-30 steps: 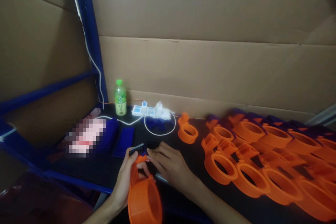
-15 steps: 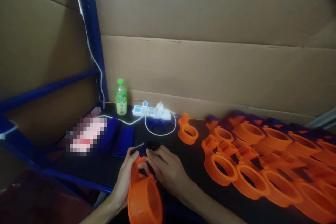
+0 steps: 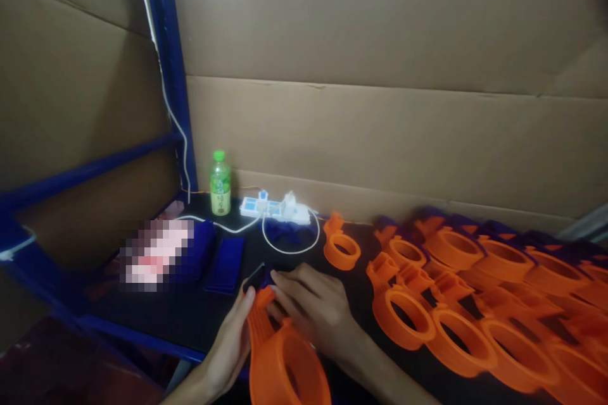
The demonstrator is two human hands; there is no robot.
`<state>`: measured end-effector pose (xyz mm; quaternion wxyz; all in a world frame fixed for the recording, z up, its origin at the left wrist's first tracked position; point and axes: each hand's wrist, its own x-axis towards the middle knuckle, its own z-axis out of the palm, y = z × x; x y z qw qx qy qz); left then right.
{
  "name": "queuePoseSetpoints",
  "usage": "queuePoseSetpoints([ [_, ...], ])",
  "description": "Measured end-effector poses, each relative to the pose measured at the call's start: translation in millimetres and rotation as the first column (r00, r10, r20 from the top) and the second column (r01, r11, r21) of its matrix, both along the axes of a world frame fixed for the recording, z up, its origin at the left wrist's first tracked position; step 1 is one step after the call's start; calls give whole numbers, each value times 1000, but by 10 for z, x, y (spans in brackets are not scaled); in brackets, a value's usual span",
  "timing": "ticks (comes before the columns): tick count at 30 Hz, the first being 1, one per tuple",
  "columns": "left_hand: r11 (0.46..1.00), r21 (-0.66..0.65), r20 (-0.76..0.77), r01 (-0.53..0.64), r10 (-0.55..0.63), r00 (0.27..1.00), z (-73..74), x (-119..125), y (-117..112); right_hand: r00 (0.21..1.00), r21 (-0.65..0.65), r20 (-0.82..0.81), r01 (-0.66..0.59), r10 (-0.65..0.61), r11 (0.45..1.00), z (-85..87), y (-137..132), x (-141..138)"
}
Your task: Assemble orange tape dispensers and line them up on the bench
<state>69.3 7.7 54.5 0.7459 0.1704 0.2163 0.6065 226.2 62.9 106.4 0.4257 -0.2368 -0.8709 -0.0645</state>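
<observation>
My left hand (image 3: 230, 335) is closed around the handle end of an orange plastic ring-shaped holder (image 3: 270, 370). Its open ring hangs down toward me. At the top of that handle is a small dark blue flat piece (image 3: 256, 277), with my left thumb close against it. The fingers of my right hand (image 3: 320, 310) are bent and pressed together at the blue piece, opposite the left thumb. Where exactly the right fingertips grip is partly hidden behind the orange part.
Many similar orange holders (image 3: 456, 335) lie in rows at the right, and a single one (image 3: 342, 250) sits apart. Dark blue flat pieces (image 3: 225, 264) are stacked at the left. Behind them stand a green bottle (image 3: 220, 186) and a white power strip (image 3: 275, 209) with a looped cable.
The view has tilted up slightly. The orange holder and both hands have shifted a little to the right, and the ring has turned more toward the right.
</observation>
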Motion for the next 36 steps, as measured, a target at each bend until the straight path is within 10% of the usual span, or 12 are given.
queuePoseSetpoints([
  [8,991,133,-200,13,14,980,208,-41,-24,976,55,208,57,-67,997,374,28,31],
  [12,995,79,-93,56,-49,994,71,-39,37,963,-83,251,-83,102,993,497,-2,-78],
  [16,996,33,36,82,-83,996,39,-70,38,982,-364,186,56,14,930,624,218,-281],
  [20,997,-41,79,61,-58,995,126,-97,-16,940,-568,324,281,-104,773,462,622,-547],
  [25,993,-109,16,47,-45,999,134,-103,-23,881,-589,459,401,-118,702,44,914,-901],
  [30,998,-55,-5,41,-41,999,42,-124,3,869,-573,480,413,-119,708,-60,924,-1092],
  [36,997,-32,27,74,-73,997,-39,-148,26,906,-539,396,359,-147,762,213,861,-923],
])
